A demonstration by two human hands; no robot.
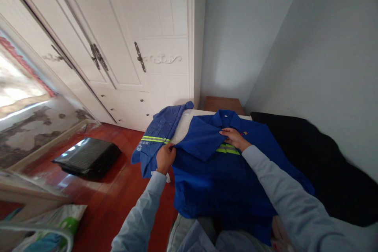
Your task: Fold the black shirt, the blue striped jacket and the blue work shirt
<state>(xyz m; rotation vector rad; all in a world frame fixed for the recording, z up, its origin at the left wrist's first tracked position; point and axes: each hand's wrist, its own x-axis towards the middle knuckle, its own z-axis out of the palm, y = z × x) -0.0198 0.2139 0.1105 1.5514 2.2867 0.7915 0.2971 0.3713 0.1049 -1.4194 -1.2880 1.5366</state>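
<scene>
Indoors, blue shirt (206, 185), pale surface (182, 126), wardrobe (121, 19)

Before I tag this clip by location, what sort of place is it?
Likely a bedroom in a home: a tall white wardrobe with ornate handles, a reddish wood-look floor and a spread-out blue shirt suggest it.

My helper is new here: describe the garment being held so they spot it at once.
Find the white wardrobe and look below its right end. There lies a blue shirt, pinched by the left hand and right hand. Beside black cloth on its right and a faded blue garment on its left, only it is vivid blue.
</scene>
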